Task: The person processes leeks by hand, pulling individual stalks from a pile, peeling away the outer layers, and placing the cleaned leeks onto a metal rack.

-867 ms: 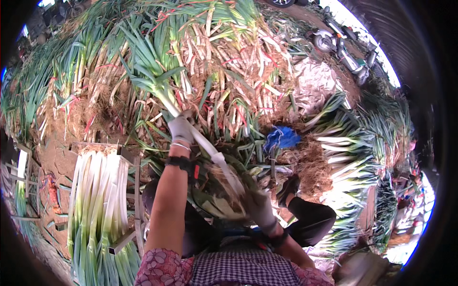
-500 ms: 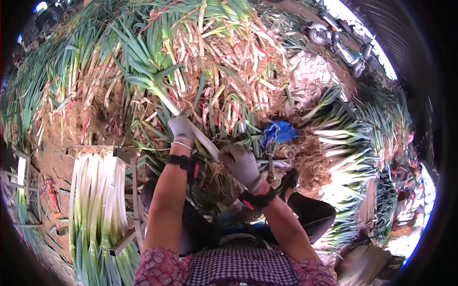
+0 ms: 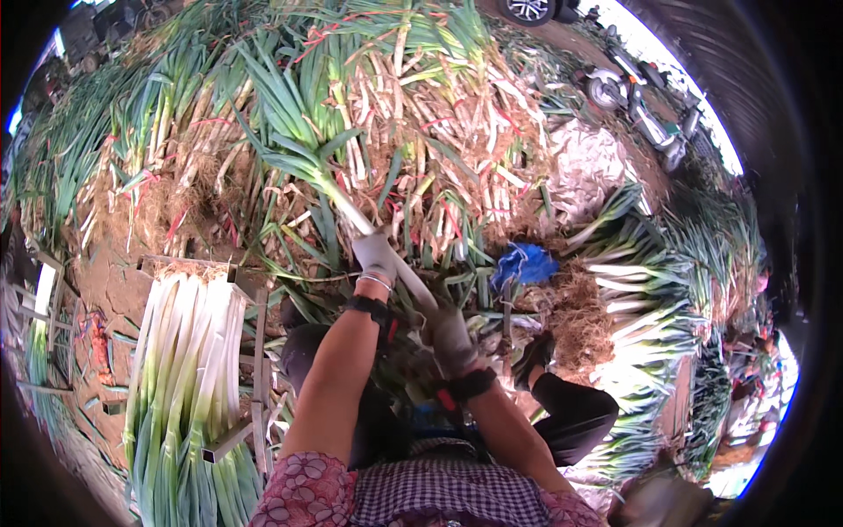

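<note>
left fingers (image 3: 373, 247), gloved: wrapped round one leek (image 3: 349, 209), held aslant, leaves toward the heap (image 3: 439, 132). right fingers (image 3: 439, 325): blurred at the leek's lower end, grip cannot be told. step apparently: cleaning; next, steady support is needed.

A bright blue piece of crumpled material (image 3: 525, 265) sits bunched just above a narrow post (image 3: 507, 321). Farther back and to the right lies a pale, wrinkled sheet (image 3: 584, 167), its surface all creases. Beyond that is a scooter (image 3: 648, 127) with light body panels, and near the upper edge a car wheel (image 3: 529, 9) with a spoked rim — only partly in view. A dark, ridged wall (image 3: 738, 53) curves around the upper right. Over on the left, something orange-red (image 3: 97, 350) — too small to identify — lies on the brown dirt ground (image 3: 114, 294).
</note>
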### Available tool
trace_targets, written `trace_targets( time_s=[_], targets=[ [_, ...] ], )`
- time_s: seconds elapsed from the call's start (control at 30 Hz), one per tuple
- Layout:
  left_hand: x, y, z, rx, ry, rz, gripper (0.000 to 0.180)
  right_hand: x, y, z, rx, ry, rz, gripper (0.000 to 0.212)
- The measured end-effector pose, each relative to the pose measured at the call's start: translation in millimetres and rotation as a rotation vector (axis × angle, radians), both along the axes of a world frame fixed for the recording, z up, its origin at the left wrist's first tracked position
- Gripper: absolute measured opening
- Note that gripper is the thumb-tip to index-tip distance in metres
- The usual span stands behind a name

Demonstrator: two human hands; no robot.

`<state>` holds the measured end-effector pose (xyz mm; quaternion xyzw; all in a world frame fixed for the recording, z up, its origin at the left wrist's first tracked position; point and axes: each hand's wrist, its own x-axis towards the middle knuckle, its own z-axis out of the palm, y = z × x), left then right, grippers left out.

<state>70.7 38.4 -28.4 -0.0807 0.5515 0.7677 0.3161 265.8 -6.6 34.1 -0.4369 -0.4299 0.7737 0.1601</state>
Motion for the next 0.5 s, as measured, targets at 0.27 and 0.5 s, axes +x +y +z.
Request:
trace_targets(
  time_s=[0.27, 0.5],
  targets=[
    [-61, -7, -38, -0.249, 0.061, 0.128, 0.026, 125, -61, 86, 0.825, -0.323, 0.317, 0.03],
    [95, -7, 28, 0.2, 0.009, -0.307, 0.027, 96, 22, 0, 1.598, -0.658, 0.328, 0.063]
  ],
)
